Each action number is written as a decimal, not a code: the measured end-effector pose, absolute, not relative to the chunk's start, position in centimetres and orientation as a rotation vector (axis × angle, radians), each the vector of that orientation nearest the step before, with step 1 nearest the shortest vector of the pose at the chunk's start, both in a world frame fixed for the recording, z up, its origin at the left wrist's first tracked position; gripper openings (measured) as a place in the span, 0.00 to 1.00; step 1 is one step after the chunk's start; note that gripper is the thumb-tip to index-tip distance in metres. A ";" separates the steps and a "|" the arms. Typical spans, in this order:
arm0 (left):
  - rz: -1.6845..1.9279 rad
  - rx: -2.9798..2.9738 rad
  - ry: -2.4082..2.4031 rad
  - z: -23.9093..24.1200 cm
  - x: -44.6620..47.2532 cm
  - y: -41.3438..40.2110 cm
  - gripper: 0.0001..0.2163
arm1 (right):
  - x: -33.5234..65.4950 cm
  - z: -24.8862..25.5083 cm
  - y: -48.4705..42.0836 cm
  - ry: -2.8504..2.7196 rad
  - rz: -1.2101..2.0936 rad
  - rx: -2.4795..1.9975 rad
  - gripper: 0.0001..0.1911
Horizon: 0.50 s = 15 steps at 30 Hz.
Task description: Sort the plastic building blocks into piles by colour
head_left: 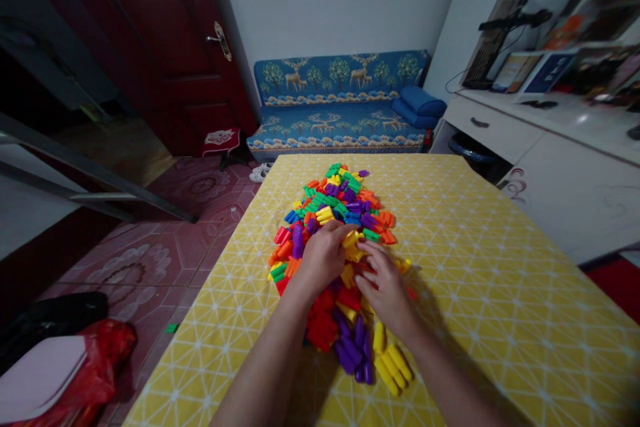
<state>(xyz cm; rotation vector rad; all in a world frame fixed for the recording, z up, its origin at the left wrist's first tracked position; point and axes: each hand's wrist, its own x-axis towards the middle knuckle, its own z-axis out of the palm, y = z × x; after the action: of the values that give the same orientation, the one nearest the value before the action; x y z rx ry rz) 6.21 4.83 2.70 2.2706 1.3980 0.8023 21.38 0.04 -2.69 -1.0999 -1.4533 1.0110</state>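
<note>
A heap of small plastic building blocks [340,210] in red, yellow, purple, green, blue and orange lies along the middle of the table [500,267], which has a yellow patterned cloth. My left hand [323,257] rests on the heap with fingers curled around a yellow block [353,240]. My right hand [385,283] lies beside it, fingers stretched toward the same yellow block and touching the blocks under it. Joined purple blocks [350,347] and yellow blocks [393,363] lie near my wrists.
A blue patterned sofa [340,103] stands against the far wall. A dark red door [165,40] is at the left. White cabinets and shelves [560,147] run along the right. A red bag [100,360] lies on the tiled floor at lower left.
</note>
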 end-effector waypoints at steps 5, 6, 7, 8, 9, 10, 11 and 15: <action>1.238 2.128 1.534 2.8 5.7 5.3 0.30 | 21.6 -1.7 0.3 -1.518 0.895 -0.976 0.31; 1.241 2.158 1.568 2.6 5.5 5.4 0.31 | 22.0 -1.5 0.5 -1.571 0.803 -0.997 0.30; 1.205 2.199 1.610 2.4 5.2 5.4 0.32 | 22.4 -1.3 0.8 -1.621 0.696 -1.033 0.29; 1.135 2.236 1.659 2.2 5.0 5.5 0.32 | 23.0 -1.3 1.0 -1.656 0.581 -1.077 0.27; 1.044 2.263 1.709 1.9 4.7 5.7 0.31 | 23.7 -1.5 1.3 -1.668 0.465 -1.126 0.25; 0.942 2.278 1.755 1.6 4.4 5.8 0.30 | 24.4 -1.9 1.7 -1.659 0.359 -1.178 0.23; 0.839 2.284 1.788 1.3 4.2 5.9 0.29 | 25.1 -2.3 2.0 -1.636 0.269 -1.233 0.22; 0.674 2.314 1.781 0.6 3.8 6.4 0.25 | 26.8 -4.8 2.8 -1.506 0.223 -1.402 0.24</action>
<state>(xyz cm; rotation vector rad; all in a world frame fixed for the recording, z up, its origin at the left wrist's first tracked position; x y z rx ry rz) 3.79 6.39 0.60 2.3144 1.7811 0.6744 26.78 2.83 -4.82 -1.4022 -1.5057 0.2235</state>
